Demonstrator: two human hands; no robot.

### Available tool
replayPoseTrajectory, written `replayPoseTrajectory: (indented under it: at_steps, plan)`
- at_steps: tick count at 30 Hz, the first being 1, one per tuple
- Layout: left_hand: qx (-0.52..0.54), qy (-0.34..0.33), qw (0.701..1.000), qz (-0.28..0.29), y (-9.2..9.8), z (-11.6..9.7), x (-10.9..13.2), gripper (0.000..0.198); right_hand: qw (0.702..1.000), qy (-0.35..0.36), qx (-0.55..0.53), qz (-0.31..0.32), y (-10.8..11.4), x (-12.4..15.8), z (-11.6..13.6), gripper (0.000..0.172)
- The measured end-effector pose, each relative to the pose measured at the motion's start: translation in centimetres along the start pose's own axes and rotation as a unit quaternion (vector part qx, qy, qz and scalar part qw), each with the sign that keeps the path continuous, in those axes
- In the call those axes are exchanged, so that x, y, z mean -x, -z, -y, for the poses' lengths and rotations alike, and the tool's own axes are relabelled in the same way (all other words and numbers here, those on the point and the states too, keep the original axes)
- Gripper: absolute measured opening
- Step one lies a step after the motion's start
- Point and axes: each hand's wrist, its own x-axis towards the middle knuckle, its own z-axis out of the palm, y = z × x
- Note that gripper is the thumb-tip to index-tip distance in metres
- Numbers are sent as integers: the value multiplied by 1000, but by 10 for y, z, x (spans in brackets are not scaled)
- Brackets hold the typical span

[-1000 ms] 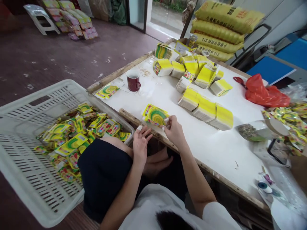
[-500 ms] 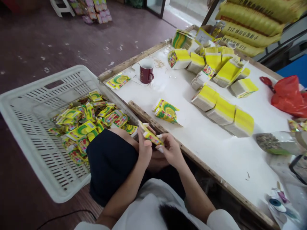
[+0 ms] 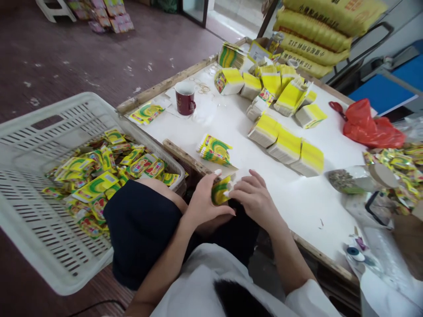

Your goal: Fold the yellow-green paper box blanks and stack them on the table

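My left hand (image 3: 203,200) and my right hand (image 3: 254,198) meet just below the table's near edge, both closed on one small yellow and green packet (image 3: 220,192). The left fingers wrap round its left side and the right fingertips pinch its right end. A short fanned stack of the same packets (image 3: 215,150) lies on the white table (image 3: 291,198) just beyond my hands. To my left a white plastic crate (image 3: 39,207) holds a loose heap of several such packets (image 3: 99,176).
A dark red mug (image 3: 185,99) stands at the table's far left. Bundles of yellow-topped packets (image 3: 284,145) fill the table's middle and back. A red plastic bag (image 3: 370,127) and loose wrappers (image 3: 396,167) lie at right. Yellow sacks (image 3: 317,31) are stacked behind.
A second ago my right hand touched the stack on the table. Then both hands drew a packet down toward my lap, and now they hold it up at the table's edge.
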Motion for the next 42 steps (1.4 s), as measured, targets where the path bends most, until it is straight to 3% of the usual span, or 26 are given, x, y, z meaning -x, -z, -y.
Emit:
replayPoseTrajectory:
  at_steps: [2, 4, 6, 8, 10, 14, 18, 23, 26, 28, 31, 38, 42]
  plan:
    - [-30, 34, 998, 50, -3, -1, 1, 77, 999, -5, -20, -37, -13, 2, 7, 30]
    - [-50, 58, 997, 28, -6, 1, 3, 67, 984, -63, -63, -157, -29, 3, 13, 43]
    - [-76, 59, 995, -12, -8, 4, 4, 70, 946, -139, -160, -246, -44, 1, 17, 64]
    - [-97, 39, 994, -32, -10, 8, 5, 77, 907, -199, -289, -231, -55, -2, 19, 65]
    - [-114, 11, 993, -40, -11, 12, 6, 79, 877, -235, -386, -164, -61, -7, 20, 54]
    - [-139, -23, 990, -29, -14, 14, 5, 67, 854, -262, -441, -86, -63, -15, 16, 47]
    - [-141, -44, 989, -13, -13, 12, 4, 57, 865, -239, -436, -61, -60, -18, 14, 45]
    - [-110, 3, 994, 14, -18, 18, 5, 71, 932, -151, -328, -21, -56, -8, 15, 53]
    - [-112, -11, 993, -45, -21, 23, 3, 83, 962, -107, -246, -49, -61, -2, 9, 54]
    - [-138, -28, 986, -90, -20, 23, 0, 72, 966, -116, -208, -98, -64, 0, 1, 54]
    - [-160, -37, 982, -98, -15, 19, -1, 50, 971, -126, -161, -125, -63, 3, -10, 51]
    - [-150, -37, 985, -79, -11, 12, 3, 61, 989, -79, -120, 36, -20, 8, -22, 29]
    - [-147, -79, 983, -75, -10, 11, 2, 61, 986, -68, -143, 53, -15, 7, -19, 22]
